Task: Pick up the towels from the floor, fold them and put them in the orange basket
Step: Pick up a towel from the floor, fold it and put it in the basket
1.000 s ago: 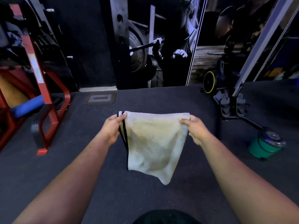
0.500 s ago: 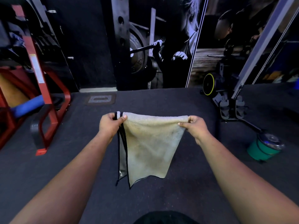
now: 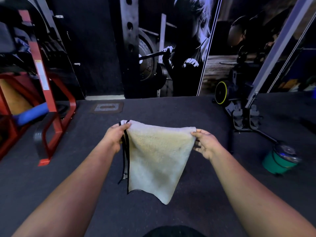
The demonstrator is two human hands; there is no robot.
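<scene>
Where the towel (image 3: 157, 158) drapes down, it hides the floor (image 3: 51, 194) beneath and the right hand's (image 3: 206, 143) fingertips. The left hand (image 3: 116, 135) pinches its black-edged top corner, the right hand the opposite corner, other fingers loose. Since half a second ago, its lower corner hangs further right.
</scene>
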